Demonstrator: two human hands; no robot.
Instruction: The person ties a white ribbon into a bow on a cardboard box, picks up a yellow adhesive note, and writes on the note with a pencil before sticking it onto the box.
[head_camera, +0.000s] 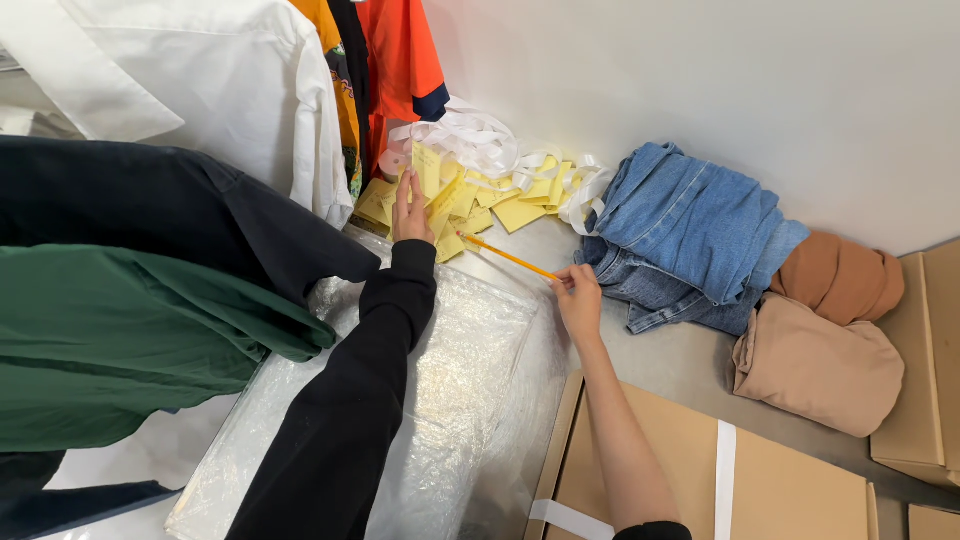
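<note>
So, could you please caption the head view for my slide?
Left hand rests on yellow paper tags; right hand holds a yellow pencil beside folded jeans.

Glossy crinkled plastic wrap (440, 400), matt denim (690, 225)

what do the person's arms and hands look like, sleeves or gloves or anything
The left hand is bare, with no glove; its arm is covered to the wrist by a long black sleeve with a ribbed cuff. The right hand is also bare, and its forearm is uncovered, with only a black sleeve edge showing near the elbow. No rings, watch or markings are visible.
</note>
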